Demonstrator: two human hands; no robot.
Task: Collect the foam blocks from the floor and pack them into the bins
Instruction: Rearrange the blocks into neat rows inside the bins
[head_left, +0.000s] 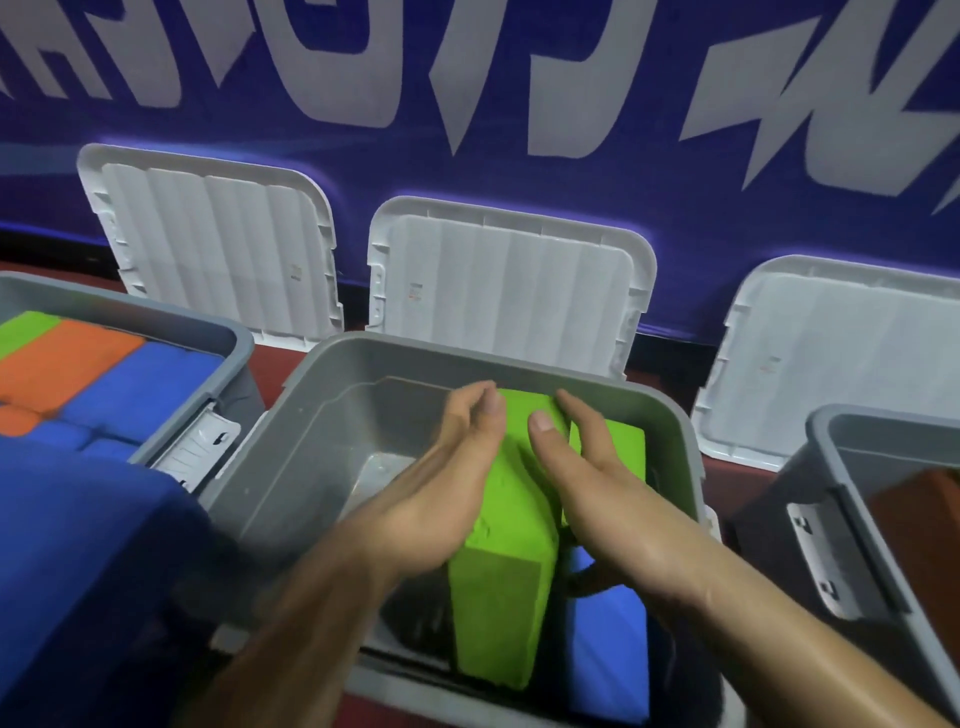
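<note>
Cradling green block (501, 525) inside middle bin (322, 441)

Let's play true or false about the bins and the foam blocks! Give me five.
1. Both the left hand and the right hand hold a green block in the middle bin. True.
2. The left bin is empty. False: it is full of stacked blocks in green, orange and blue.
3. Three white lids stand against the blue banner. True.
4. A blue block lies in the middle bin. True.
5. The right bin holds a yellow block. False: it holds a reddish-brown block.
</note>
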